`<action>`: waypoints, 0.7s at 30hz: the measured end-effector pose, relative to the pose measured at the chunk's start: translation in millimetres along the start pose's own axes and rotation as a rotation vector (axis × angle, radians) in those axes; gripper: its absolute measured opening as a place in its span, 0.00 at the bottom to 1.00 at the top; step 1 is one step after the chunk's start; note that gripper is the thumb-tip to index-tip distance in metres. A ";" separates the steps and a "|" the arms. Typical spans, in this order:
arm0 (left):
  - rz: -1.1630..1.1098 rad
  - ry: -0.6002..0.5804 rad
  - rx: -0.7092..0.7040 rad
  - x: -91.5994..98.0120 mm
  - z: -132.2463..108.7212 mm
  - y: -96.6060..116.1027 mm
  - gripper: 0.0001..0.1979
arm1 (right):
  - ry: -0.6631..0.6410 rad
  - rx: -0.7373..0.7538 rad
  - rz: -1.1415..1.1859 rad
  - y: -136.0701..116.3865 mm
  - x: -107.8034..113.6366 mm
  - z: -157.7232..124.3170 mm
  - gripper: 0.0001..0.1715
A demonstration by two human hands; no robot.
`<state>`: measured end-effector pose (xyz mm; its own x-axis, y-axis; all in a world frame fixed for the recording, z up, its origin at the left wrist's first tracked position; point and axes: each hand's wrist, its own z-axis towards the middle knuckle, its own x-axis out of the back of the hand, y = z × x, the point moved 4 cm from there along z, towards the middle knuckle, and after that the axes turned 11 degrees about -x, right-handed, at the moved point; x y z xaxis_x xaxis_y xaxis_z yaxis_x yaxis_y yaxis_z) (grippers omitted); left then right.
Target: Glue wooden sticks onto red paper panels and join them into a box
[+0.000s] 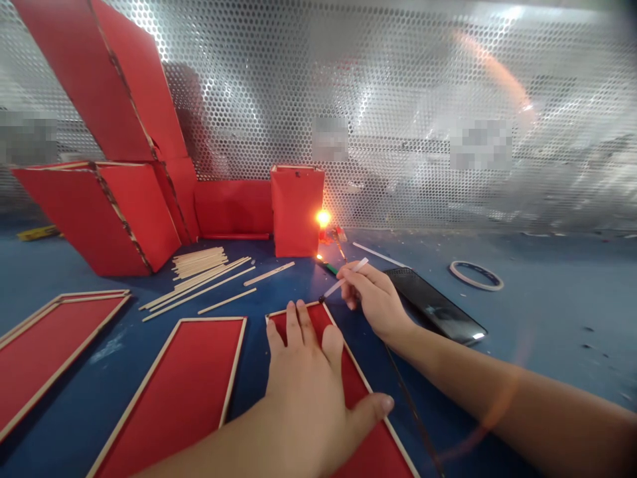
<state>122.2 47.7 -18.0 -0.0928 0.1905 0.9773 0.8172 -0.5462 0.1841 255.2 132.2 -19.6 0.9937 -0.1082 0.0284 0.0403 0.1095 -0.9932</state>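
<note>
Left hand (311, 392): flat, fingers spread wide on the red panel (354, 380); panel's near end is cut off.
Right hand (375, 299): at the panel's far corner, pinching a white stick (361, 264), tip kinda hard to make out.
Surface: blue table (547, 318), phone (438, 309) right of the panel.
Room: glary perforated wall (398, 99) way behind the panel.

red framed panel (379, 455) flat, white stick (332, 289) tilted

Blurred patches (330, 138), red panel (378, 455) cropped below

no readable text, label or number on any surface
</note>
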 end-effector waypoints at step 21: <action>0.014 0.043 -0.022 -1.7 0.6 -0.4 0.53 | -0.010 -0.019 0.101 2.5 0.7 4.1 0.13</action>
<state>122.4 48.0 -19.8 -0.1066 0.1476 0.9833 0.8061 -0.5661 0.1724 256.4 136.4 -21.6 0.9936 -0.0881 -0.0708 -0.0619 0.1002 -0.9930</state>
